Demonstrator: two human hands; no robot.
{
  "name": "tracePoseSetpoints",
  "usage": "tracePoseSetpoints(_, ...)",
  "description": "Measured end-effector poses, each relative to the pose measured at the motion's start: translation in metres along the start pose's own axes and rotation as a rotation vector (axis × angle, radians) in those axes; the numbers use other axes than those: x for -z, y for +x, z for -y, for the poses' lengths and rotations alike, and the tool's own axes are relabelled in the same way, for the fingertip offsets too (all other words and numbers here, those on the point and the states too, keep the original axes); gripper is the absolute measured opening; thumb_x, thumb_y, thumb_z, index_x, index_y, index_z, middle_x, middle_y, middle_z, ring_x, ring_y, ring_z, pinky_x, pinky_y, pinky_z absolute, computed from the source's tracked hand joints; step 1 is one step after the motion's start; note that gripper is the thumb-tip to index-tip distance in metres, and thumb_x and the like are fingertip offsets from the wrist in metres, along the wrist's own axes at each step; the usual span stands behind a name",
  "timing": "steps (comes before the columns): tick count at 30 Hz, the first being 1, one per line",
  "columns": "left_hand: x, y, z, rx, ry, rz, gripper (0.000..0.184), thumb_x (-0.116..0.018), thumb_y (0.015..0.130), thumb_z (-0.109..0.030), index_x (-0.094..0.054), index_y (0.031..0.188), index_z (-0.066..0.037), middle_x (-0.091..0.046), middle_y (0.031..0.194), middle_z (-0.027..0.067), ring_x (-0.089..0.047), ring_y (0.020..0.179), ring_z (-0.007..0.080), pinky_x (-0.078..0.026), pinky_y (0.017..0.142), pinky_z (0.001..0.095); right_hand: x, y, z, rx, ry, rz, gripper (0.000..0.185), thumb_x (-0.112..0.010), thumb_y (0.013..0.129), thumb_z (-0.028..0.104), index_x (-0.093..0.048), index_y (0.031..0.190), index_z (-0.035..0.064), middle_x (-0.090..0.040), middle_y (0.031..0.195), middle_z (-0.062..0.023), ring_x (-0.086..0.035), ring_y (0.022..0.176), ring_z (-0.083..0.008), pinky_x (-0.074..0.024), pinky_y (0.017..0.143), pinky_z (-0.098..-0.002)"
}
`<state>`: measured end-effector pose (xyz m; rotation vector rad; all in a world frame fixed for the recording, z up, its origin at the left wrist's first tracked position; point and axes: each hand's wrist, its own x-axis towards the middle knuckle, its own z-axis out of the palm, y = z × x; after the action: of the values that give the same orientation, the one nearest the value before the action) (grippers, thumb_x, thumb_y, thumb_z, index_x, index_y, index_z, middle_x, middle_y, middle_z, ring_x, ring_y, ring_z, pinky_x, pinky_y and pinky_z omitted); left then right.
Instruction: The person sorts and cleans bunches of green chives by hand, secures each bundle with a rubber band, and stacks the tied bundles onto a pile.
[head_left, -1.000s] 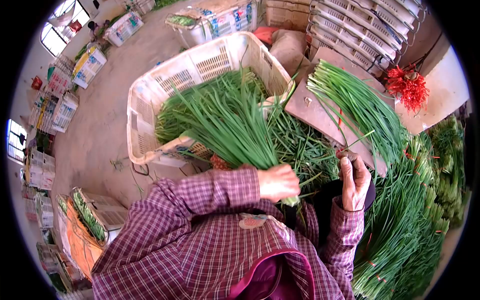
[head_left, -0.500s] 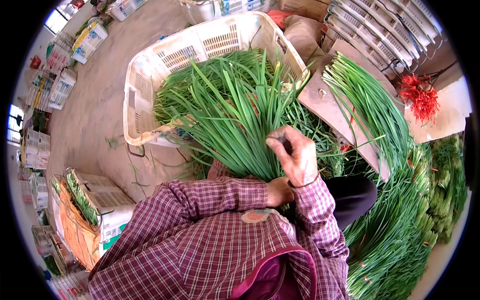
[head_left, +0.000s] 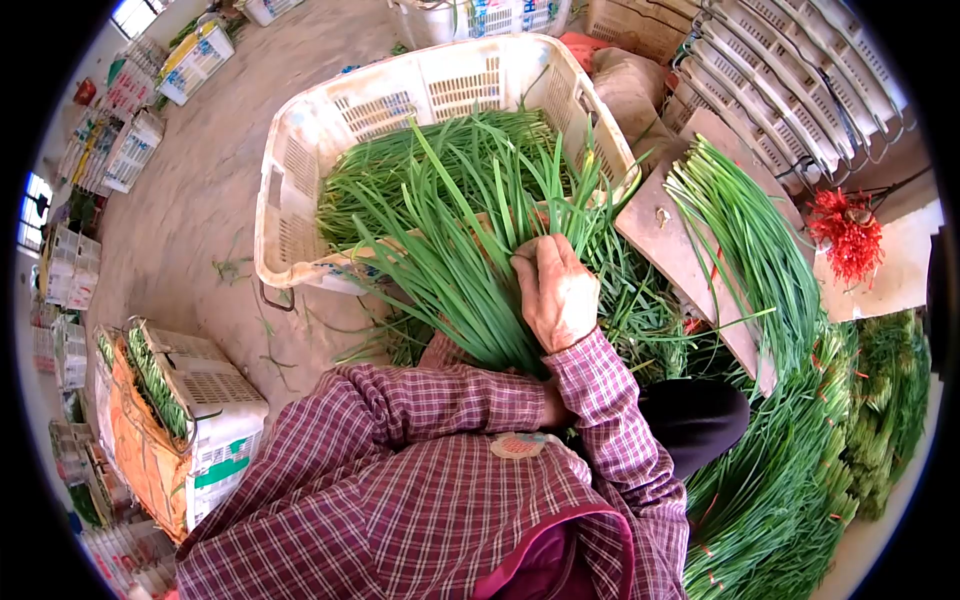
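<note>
1. Landmark: the white crate [head_left: 420, 90], part-filled with cut greens [head_left: 400, 160].
2. The leafy bunch [head_left: 465, 305] stands at the crate's near side, its leaf tips fanned over the near rim and its base towards the wearer.
3. Right grip: the right hand [head_left: 560, 295], just beyond the crate's near rim, touches the upper leaves with thumb and fingers drawn nearly together; whether a leaf is pinched between them cannot be told.
4. Left grip: the left hand [head_left: 556, 405], nearer the wearer than the crate, lies at the bunch's base — largely hidden by the right sleeve [head_left: 600, 385], so its closure cannot be told.
5. Step in hand, as judged: picking through the leaves. The next move calls for a light pinch on single leaves — with the base kept steady.
6. Right of the crate: a sloping board [head_left: 655, 215] bearing a second bunch [head_left: 745, 215]; farther right, red ties [head_left: 848, 238].
</note>
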<state>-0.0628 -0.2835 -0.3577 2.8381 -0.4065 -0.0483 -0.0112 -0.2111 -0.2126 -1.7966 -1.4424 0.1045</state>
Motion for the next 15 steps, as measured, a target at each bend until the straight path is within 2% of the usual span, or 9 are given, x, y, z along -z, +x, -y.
tracePoseSetpoints(1, -0.001, 0.0, 0.001, -0.006, 0.007, 0.0, 0.009, -0.063, 0.074, -0.016, -0.068, 0.066, -0.014, -0.066, 0.07, -0.0001, -0.065, 0.072, 0.0206, -0.047, 0.065, 0.0359, -0.004, -0.001, -0.004, -0.054, 0.064, -0.037, 0.011, -0.066, 0.083, 0.008, -0.06, 0.091, 0.0055, -0.06, 0.083, -0.013, -0.062, 0.073, -0.0334, -0.0512, 0.065, -0.0394)
tracePoseSetpoints(2, -0.001, -0.001, 0.001, -0.014, 0.014, -0.001, 0.01, -0.063, 0.073, -0.016, -0.068, 0.065, -0.014, -0.066, 0.07, -0.0002, -0.065, 0.071, 0.0206, -0.047, 0.064, 0.0359, -0.008, -0.002, -0.009, 0.031, 0.133, -0.114, 0.011, -0.06, 0.09, 0.013, -0.054, 0.088, 0.0041, -0.06, 0.082, -0.0126, -0.062, 0.068, -0.0292, -0.0498, 0.06, -0.0391)
tracePoseSetpoints(3, -0.002, -0.002, 0.001, -0.027, 0.021, -0.004, 0.01, -0.064, 0.073, -0.016, -0.068, 0.064, -0.014, -0.066, 0.069, -0.0004, -0.065, 0.071, 0.0205, -0.047, 0.063, 0.036, -0.006, 0.001, -0.008, 0.03, 0.13, -0.116, 0.011, -0.06, 0.09, 0.013, -0.054, 0.088, 0.0041, -0.06, 0.082, -0.0126, -0.062, 0.068, -0.0292, -0.0498, 0.06, -0.0391)
tracePoseSetpoints(6, -0.005, -0.01, 0.004, -0.086, 0.058, -0.041, 0.011, -0.064, 0.072, -0.017, -0.067, 0.062, -0.015, -0.066, 0.067, -0.0009, -0.065, 0.069, 0.0205, -0.047, 0.06, 0.036, 0.004, 0.022, -0.008, -0.092, 0.448, -0.36, 0.016, -0.054, 0.094, 0.015, -0.054, 0.086, 0.0019, -0.058, 0.072, -0.0096, -0.054, 0.064, -0.0185, -0.0464, 0.06, -0.0329)
tracePoseSetpoints(7, -0.006, -0.014, 0.005, -0.111, 0.079, -0.065, 0.012, -0.065, 0.072, -0.017, -0.067, 0.061, -0.015, -0.065, 0.066, -0.0011, -0.064, 0.068, 0.0204, -0.047, 0.059, 0.0361, 0.018, 0.028, -0.005, -0.17, 0.517, -0.361, 0.017, -0.054, 0.095, 0.016, -0.057, 0.088, 0.0009, -0.059, 0.074, -0.0079, -0.054, 0.067, -0.0158, -0.0462, 0.062, -0.0316)
tracePoseSetpoints(9, -0.005, -0.02, 0.008, -0.165, 0.119, -0.142, 0.013, -0.065, 0.071, -0.018, -0.067, 0.059, -0.016, -0.065, 0.065, -0.0015, -0.064, 0.067, 0.0204, -0.047, 0.057, 0.0361, 0.044, 0.034, -0.015, -0.142, 0.51, -0.353, 0.023, -0.055, 0.096, 0.02, -0.059, 0.087, -0.0003, -0.06, 0.073, -0.0061, -0.052, 0.064, -0.0132, -0.0445, 0.059, -0.029)
tracePoseSetpoints(11, 0.005, -0.022, 0.009, -0.207, 0.141, -0.184, 0.013, -0.065, 0.071, -0.018, -0.067, 0.058, -0.016, -0.065, 0.064, -0.0016, -0.064, 0.066, 0.0203, -0.047, 0.056, 0.0362, 0.073, 0.03, -0.027, -0.265, 0.568, -0.331, 0.029, -0.057, 0.096, 0.024, -0.063, 0.084, -0.001, -0.06, 0.067, -0.0038, -0.049, 0.059, -0.0109, -0.0423, 0.056, -0.026)
tracePoseSetpoints(13, 0.011, -0.02, 0.008, -0.194, 0.081, 0.057, 0.01, -0.067, 0.07, -0.017, -0.067, 0.06, -0.017, -0.062, 0.061, -0.0013, -0.062, 0.062, 0.0195, -0.046, 0.054, 0.0351, 0.097, 0.021, -0.06, -0.338, 0.329, -0.195, 0.034, -0.062, 0.094, 0.029, -0.066, 0.078, 0.0, -0.061, 0.062, -0.0046, -0.055, 0.06, -0.0091, -0.0447, 0.058, -0.0251)
tracePoseSetpoints(15, 0.012, -0.023, 0.011, -0.241, 0.038, -0.005, 0.01, -0.067, 0.07, -0.015, -0.067, 0.06, -0.017, -0.061, 0.06, -0.0002, -0.061, 0.06, 0.0184, -0.045, 0.053, 0.0336, 0.102, 0.015, -0.071, -0.257, 0.243, -0.214, 0.027, -0.066, 0.091, 0.026, -0.066, 0.081, 0.0009, -0.063, 0.063, -0.0056, -0.057, 0.059, -0.0094, -0.046, 0.057, -0.0265)
